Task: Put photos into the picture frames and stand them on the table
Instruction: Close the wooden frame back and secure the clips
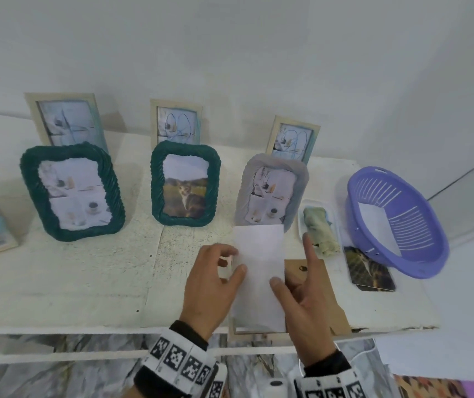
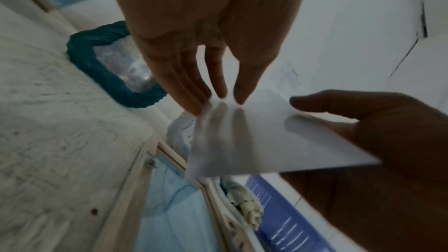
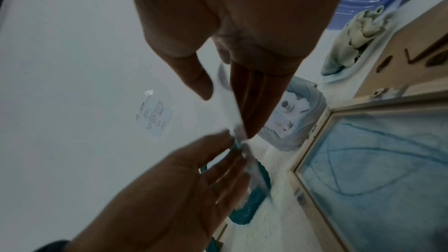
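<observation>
Both hands hold one photo [image 1: 260, 271], white back up, at lower centre of the head view, lifted above a pale frame [image 1: 237, 334] that lies face down at the table [image 1: 72, 282] edge with its brown backing board [image 1: 319, 282] set off to the right.

Left hand [image 1: 212, 285]: thumb on top of the photo's left edge, fingers curled beneath, pinching it. Left wrist view confirms fingertips [image 2: 219, 93] bunched on the sheet's edge.

Right hand [image 1: 301, 305]: thumb on top of the right edge, index finger straight and pointing up-frame, the other fingers under the sheet; a pinch between thumb and the fingers below.

Progress, judged from the layout:
- Six frames stand upright across the middle of the head view; a seventh is cut off at far left.
- Only the centre green frame [image 1: 185, 183] shows a cat photo. The left green frame [image 1: 72, 192], grey frame [image 1: 271, 192] and the three pale frames behind appear to carry stock inserts; unclear whether these count as done.
- Another photo [image 1: 369, 268] lies face up beside the purple basket [image 1: 396, 222], a white sheet inside the basket.
- Cloth [image 1: 320, 231] in a small tray at right, unused.

Left to do: lay the photo in the open frame, refit the board, stand the frame; then the spare photos
</observation>
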The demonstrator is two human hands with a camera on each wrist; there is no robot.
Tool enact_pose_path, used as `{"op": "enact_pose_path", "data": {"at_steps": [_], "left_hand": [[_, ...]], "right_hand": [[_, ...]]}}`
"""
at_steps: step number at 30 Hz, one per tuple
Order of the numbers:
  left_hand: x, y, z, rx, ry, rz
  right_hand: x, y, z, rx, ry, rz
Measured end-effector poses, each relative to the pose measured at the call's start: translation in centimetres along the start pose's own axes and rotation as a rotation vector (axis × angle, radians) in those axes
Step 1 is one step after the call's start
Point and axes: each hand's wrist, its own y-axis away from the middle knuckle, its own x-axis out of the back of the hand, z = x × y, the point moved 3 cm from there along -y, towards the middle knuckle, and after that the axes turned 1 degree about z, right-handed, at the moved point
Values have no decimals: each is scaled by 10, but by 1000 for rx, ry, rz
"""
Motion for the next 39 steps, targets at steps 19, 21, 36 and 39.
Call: {"op": "enact_pose_path", "data": {"at_steps": [19,21,36,39], "left_hand": [[-109,-11,37,195,332,-85],[-135,-12,47,203,295,-93],[-279,-41,70,345,-105,-104],[-297,-49,77,322,-199,-76]], "right_hand": [[184,-49,-15,331,1087,186],[222,-62,-9,277,1258,139],[309,-83,-12,408,1002,-87],[312,-81,-11,438,978,-98]]}}
